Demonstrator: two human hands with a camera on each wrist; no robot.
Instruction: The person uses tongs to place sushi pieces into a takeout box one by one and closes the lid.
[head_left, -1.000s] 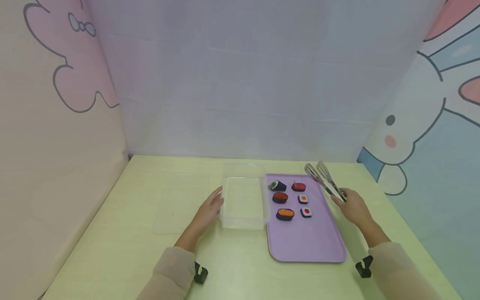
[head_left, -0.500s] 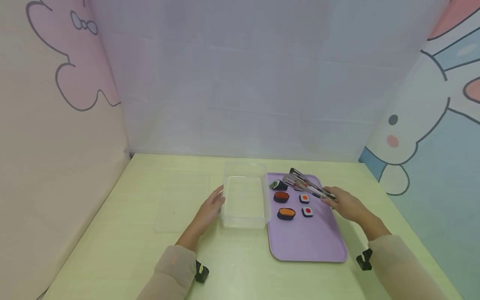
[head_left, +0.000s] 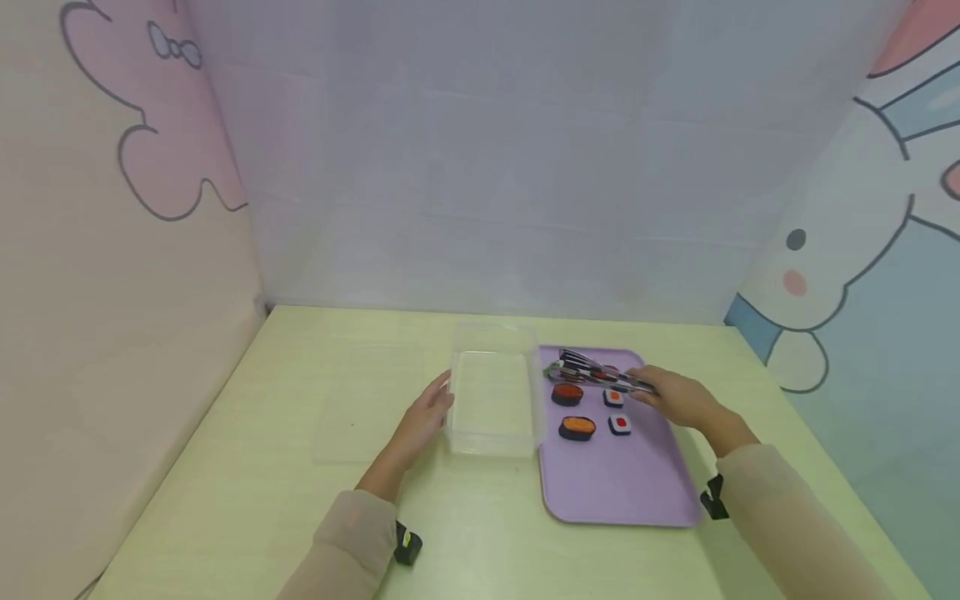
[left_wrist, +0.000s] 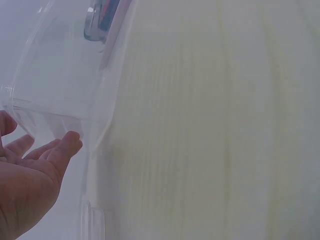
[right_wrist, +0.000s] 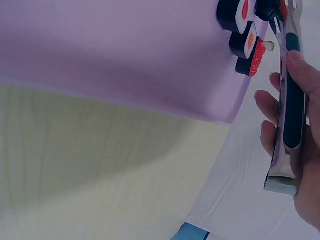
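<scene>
My left hand (head_left: 420, 421) touches the left wall of a clear plastic box (head_left: 491, 445), its fingers loosely extended in the left wrist view. My right hand (head_left: 678, 398) grips metal tongs (right_wrist: 294, 110) with dark handle inlays. Their tips are at a dark-wrapped sushi roll (head_left: 552, 372) with a green end, at the back left of the purple tray (head_left: 618, 492); whether they pinch it I cannot tell. Also on the tray are a red-topped sushi (head_left: 567, 394), an orange-topped sushi (head_left: 577, 428) and two small white rolls (head_left: 619, 424). Another red sushi (right_wrist: 257, 57) is partly behind the tongs.
A flat transparent lid (head_left: 367, 408) lies on the pale yellow table (head_left: 480, 533) left of the box. The tray stands right against the box's right side. Fabric walls (head_left: 487, 208) with cartoon prints enclose the table at the back and sides.
My right hand has swung the tongs leftward from beyond the tray's back right corner to the dark roll, and the tongs' arms have come closer together. My left hand has stayed at the box.
</scene>
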